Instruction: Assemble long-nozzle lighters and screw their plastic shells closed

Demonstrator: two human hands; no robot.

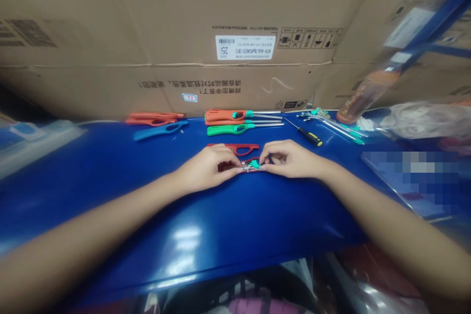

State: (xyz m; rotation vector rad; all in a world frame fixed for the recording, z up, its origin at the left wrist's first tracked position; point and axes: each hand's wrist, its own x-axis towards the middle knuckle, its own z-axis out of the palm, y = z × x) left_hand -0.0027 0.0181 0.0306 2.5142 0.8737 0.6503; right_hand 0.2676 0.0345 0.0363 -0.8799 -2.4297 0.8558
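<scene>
Between my hands, low over the blue table, is an opened red lighter half-shell (pixel 246 170) with a teal trigger piece (pixel 253 163) and small metal parts in it. My left hand (pixel 209 169) is closed on the shell's left end, thumb in front and fingers behind. With fingertips pinched, my right hand (pixel 285 158) grips its right end by the teal piece. Just behind lies another red lighter shell half (pixel 245 149), partly covered by my left hand. Farther back rest orange lighters (pixel 226 117) and a green lighter (pixel 228 130) with long metal tubes. The finest inner parts are too small to make out.
A black and yellow screwdriver (pixel 309 136) lies right of the lighters, near metal tubes with teal ends (pixel 342 130). Red shells (pixel 154 118) and a blue shell (pixel 161 130) sit at back left. A large cardboard box (pixel 165 24) walls the back; an orange bottle (pixel 364 95) stands right.
</scene>
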